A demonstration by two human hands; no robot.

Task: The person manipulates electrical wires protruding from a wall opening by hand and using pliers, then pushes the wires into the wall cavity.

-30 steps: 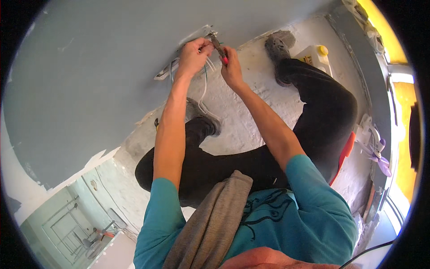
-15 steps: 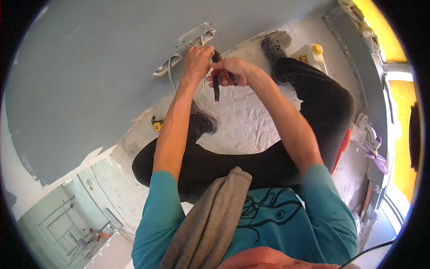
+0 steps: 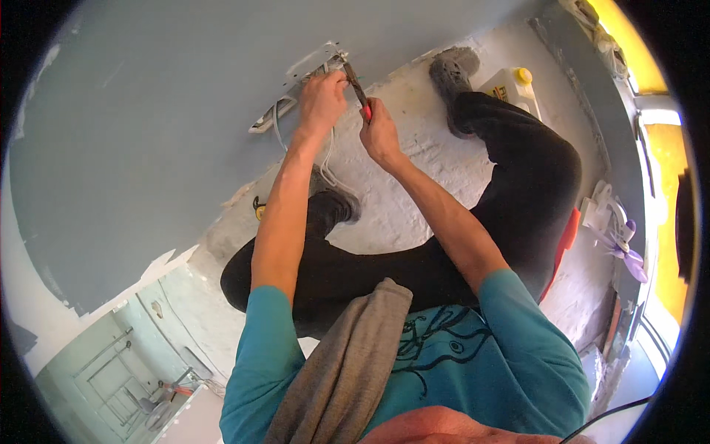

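Observation:
My right hand (image 3: 380, 135) is wrapped round the red handle of a pair of pliers (image 3: 356, 85). The tool points up and left, its head reaching the upper right end of a long recessed wall box (image 3: 273, 115). Close beside the pliers, my left hand (image 3: 322, 101) is closed at the box opening, its fingers bent round the thin electrical wires. Pale wires (image 3: 326, 159) hang down below that hand, and another wire (image 3: 277, 122) loops out of the box's lower end. My left hand covers the middle of the box, and the exact grip of its fingertips is partly hidden.
A grey painted wall (image 3: 163, 148) rises ahead and left. On the rough floor (image 3: 403, 192) stand a white canister (image 3: 515, 87) with a yellow cap, beyond my right leg, and a yellow tape measure (image 3: 259, 212) by the wall. A purple-bladed fan (image 3: 625, 248) is at right.
My right hand has drawn back from my left hand and turned. The pliers now point toward the wall box, with their handles inside my right hand. My left hand stays by the box.

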